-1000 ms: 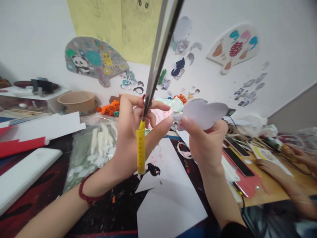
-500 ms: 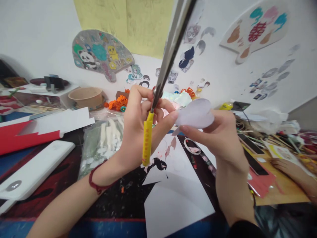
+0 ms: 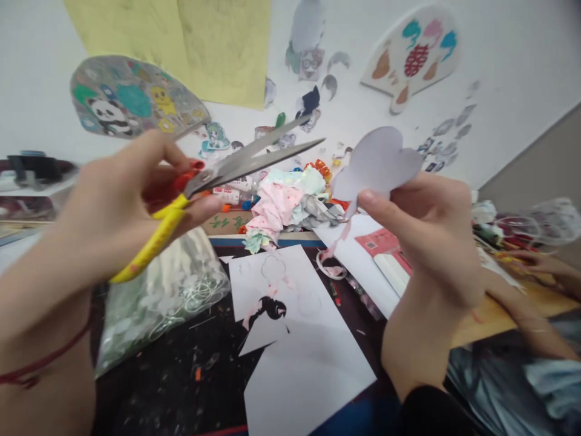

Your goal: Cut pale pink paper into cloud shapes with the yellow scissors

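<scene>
My left hand (image 3: 131,200) is closed round the handles of a pair of scissors (image 3: 247,158) with yellow and red grips. The blades are parted and point right, toward the paper. Between thumb and fingers, my right hand (image 3: 426,236) pinches a pale paper cutout (image 3: 374,160) with a rounded, lobed outline. A narrow strip hangs below the cutout. Under both hands a white paper sheet (image 3: 308,363) lies on the dark table, its upper part bearing faint pencil outlines, with black and pink scraps on it.
A clear plastic bag (image 3: 158,303) of white pieces lies at left. Crumpled pink and green cloth or paper (image 3: 281,200) sits at the back. A white ring (image 3: 331,266) and red packet (image 3: 384,248) lie at right. Another person's arm (image 3: 517,303) rests at far right. Decorated fans (image 3: 136,100) hang on the wall.
The scissors have swung from upright to pointing right, and their blades have parted. My left hand has moved left, away from the cutout. My right hand still holds the cutout; the view has shifted.
</scene>
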Motion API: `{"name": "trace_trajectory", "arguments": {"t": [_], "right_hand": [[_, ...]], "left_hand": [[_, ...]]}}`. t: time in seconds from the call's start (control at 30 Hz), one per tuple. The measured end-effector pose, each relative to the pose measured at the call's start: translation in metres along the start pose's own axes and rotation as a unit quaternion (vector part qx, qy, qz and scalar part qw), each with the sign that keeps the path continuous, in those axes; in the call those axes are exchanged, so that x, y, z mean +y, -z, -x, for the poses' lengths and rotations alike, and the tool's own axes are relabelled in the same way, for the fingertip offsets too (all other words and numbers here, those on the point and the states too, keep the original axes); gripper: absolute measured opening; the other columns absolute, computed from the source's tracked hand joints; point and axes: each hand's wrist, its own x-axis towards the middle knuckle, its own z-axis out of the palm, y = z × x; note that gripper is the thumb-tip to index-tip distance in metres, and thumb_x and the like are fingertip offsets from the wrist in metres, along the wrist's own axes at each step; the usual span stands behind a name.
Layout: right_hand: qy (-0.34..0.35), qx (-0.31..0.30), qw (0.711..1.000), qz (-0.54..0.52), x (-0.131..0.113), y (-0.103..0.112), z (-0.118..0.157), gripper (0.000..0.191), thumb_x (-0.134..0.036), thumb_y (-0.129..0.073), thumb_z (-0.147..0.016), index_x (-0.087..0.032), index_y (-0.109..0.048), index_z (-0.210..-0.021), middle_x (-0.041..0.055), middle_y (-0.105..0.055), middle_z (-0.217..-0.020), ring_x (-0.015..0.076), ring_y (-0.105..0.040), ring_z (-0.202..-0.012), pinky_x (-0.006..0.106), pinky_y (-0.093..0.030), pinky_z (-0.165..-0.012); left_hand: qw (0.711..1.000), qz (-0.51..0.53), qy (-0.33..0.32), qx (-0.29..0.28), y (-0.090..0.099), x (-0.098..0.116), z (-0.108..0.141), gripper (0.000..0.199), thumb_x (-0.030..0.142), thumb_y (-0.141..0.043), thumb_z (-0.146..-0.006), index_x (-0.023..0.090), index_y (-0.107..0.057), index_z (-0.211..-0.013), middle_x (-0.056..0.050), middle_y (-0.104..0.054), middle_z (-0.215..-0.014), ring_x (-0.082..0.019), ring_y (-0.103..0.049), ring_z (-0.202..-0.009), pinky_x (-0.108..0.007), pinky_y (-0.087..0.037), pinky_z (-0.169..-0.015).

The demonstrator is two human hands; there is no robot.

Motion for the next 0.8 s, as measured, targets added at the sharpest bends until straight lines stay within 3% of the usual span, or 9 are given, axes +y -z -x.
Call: {"name": "trace_trajectory", "arguments": {"t": [0.1, 0.27, 0.37, 0.6, 0.8], "right_hand": [[0.008, -0.007, 0.999, 0.049, -0.004, 0.008, 0.0, 0.011, -0.015, -0.07, -0.084, -0.02, -0.068, -0.074, -0.0055, -0.054, -0.069, 0.0063, -0.049, -0.068, 0.024, -0.042, -0.065], [-0.007, -0.042, 0.996, 0.084, -0.009, 0.005, 0.004, 0.009, -0.016, -0.069, -0.084, -0.022, -0.066, -0.078, -0.0035, -0.051, -0.07, 0.0108, -0.046, -0.068, 0.03, -0.037, -0.061], [0.006, -0.035, 0.993, 0.113, -0.01, 0.002, 0.006, 0.011, -0.015, -0.071, -0.081, -0.024, -0.066, -0.08, -0.0023, -0.051, -0.07, 0.014, -0.047, -0.068, 0.034, -0.037, -0.061], [0.045, -0.022, 0.988, 0.148, -0.016, 0.003, 0.008, 0.017, -0.016, -0.07, -0.084, -0.027, -0.064, -0.074, -0.0044, -0.051, -0.061, 0.0158, -0.053, -0.07, 0.035, -0.041, -0.066], [0.023, -0.005, 0.991, 0.131, -0.019, 0.003, 0.01, 0.017, -0.015, -0.074, -0.078, -0.03, -0.067, -0.074, -0.0019, -0.059, -0.066, 0.0191, -0.055, -0.068, 0.038, -0.04, -0.06]], "left_hand": [[0.993, -0.098, -0.014, -0.068, 0.003, -0.009, 0.0, 0.045, 0.057, -0.076, -0.074, 0.021, -0.059, -0.095, 0.006, -0.063, -0.069, -0.006, -0.053, -0.054, -0.017, -0.035, -0.053], [0.978, -0.129, -0.09, -0.135, -0.009, 0.006, -0.004, 0.046, 0.067, -0.063, -0.078, 0.023, -0.053, -0.081, 0.005, -0.052, -0.055, -0.011, -0.046, -0.046, -0.023, -0.03, -0.05], [0.978, -0.107, -0.12, -0.136, -0.015, 0.009, -0.004, 0.047, 0.069, -0.059, -0.081, 0.024, -0.047, -0.08, 0.004, -0.048, -0.056, -0.012, -0.041, -0.048, -0.026, -0.028, -0.052], [0.981, -0.047, -0.148, -0.117, -0.018, 0.005, -0.003, 0.052, 0.075, -0.056, -0.081, 0.024, -0.051, -0.082, 0.005, -0.048, -0.058, -0.009, -0.039, -0.05, -0.023, -0.027, -0.05], [0.987, 0.002, -0.119, -0.11, -0.024, 0.013, -0.005, 0.042, 0.058, -0.077, -0.073, 0.021, -0.058, -0.079, 0.006, -0.049, -0.057, -0.007, -0.04, -0.051, -0.022, -0.029, -0.05]]}}
